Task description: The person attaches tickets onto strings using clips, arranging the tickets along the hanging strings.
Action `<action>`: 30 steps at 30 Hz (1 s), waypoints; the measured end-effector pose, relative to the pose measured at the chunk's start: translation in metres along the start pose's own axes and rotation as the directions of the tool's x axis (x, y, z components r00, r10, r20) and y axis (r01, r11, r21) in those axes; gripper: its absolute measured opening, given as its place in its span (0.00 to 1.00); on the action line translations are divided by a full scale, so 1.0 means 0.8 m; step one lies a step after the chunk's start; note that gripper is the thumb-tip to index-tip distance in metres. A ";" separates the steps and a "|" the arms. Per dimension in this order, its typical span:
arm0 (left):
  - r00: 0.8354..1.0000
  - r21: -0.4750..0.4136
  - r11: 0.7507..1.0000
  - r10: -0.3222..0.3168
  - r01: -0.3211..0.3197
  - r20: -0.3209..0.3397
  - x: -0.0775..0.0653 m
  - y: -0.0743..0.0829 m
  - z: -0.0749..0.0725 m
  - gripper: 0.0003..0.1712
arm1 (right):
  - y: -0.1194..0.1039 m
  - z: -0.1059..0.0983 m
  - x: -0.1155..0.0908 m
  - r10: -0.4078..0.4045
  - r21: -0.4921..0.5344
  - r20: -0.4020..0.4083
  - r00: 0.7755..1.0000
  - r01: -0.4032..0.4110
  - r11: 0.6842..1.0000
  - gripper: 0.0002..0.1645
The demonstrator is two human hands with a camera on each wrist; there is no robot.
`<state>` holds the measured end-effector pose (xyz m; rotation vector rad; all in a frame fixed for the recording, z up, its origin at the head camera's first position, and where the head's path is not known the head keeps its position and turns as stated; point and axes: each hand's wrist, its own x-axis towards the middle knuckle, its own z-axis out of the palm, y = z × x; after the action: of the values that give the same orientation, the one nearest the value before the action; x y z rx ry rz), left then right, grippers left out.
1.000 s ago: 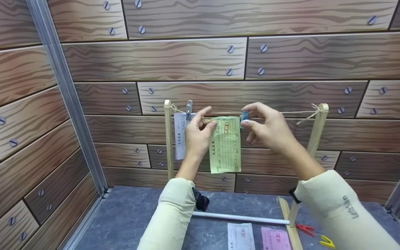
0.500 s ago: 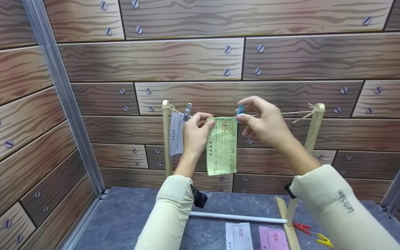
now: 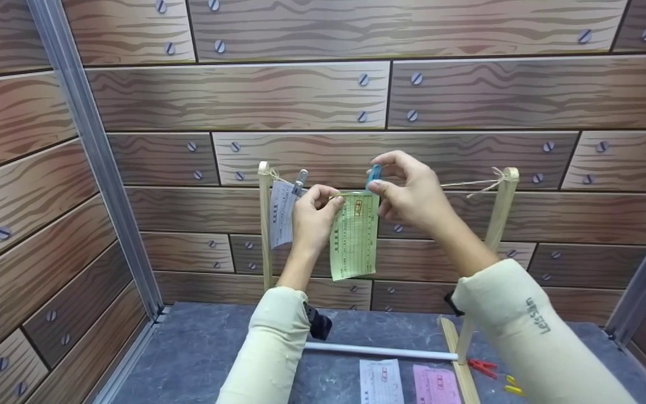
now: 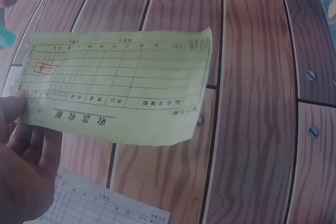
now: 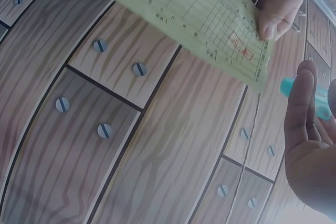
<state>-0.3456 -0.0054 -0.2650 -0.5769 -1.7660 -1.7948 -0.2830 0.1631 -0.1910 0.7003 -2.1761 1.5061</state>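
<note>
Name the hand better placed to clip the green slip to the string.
The right hand, probably: it holds the blue clip near the free top corner of the green slip, while the left hand pinches the other.

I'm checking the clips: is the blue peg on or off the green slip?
Off: both wrist views show a gap between the blue peg and the green slip.

Free room below green slip (image 3: 354, 238); string (image 3: 471, 182) across top, white bar (image 3: 382, 352) beneath.

Left grip (image 3: 313, 220) near right grip (image 3: 415, 191), both in a pinch
</note>
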 end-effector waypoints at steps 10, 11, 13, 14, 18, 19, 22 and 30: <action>0.999 -0.056 0.998 0.024 -0.023 0.022 -0.003 0.007 -0.005 0.04 | -0.005 0.019 0.014 -0.140 -0.039 -0.116 0.983 0.136 0.990 0.07; 0.999 -0.071 0.997 0.029 -0.028 0.024 -0.003 0.007 -0.005 0.04 | -0.005 0.020 0.016 -0.150 -0.036 -0.135 0.979 0.147 0.988 0.06; 0.999 -0.099 0.994 0.039 -0.036 0.027 -0.003 0.006 -0.004 0.04 | -0.005 0.023 0.020 -0.169 -0.033 -0.170 0.971 0.166 0.986 0.04; 0.999 -0.112 0.993 0.045 -0.042 0.026 -0.001 0.000 -0.002 0.04 | 0.000 0.024 0.024 -0.181 -0.034 -0.184 0.966 0.178 0.983 0.04; 0.999 -0.145 0.989 0.040 -0.035 0.034 -0.002 0.000 -0.002 0.05 | 0.002 0.032 0.028 -0.188 -0.058 -0.187 0.964 0.180 0.982 0.04; 0.999 -0.150 0.988 0.036 -0.030 0.034 -0.002 0.000 -0.002 0.05 | 0.003 0.033 0.028 -0.193 -0.087 -0.180 0.965 0.180 0.980 0.04; 0.999 -0.165 0.986 0.027 -0.020 0.037 -0.003 0.000 -0.001 0.06 | 0.007 0.038 0.027 -0.213 -0.200 -0.160 0.964 0.179 0.963 0.04; 0.999 -0.157 0.988 -0.001 0.009 0.046 -0.004 0.000 -0.001 0.06 | 0.016 0.045 0.027 -0.131 -0.235 -0.105 0.986 0.104 0.966 0.04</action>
<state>-0.3433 -0.0058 -0.2675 -0.6816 -1.6659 -1.9510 -0.3098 0.1290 -0.2003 0.6322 -2.1326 1.1828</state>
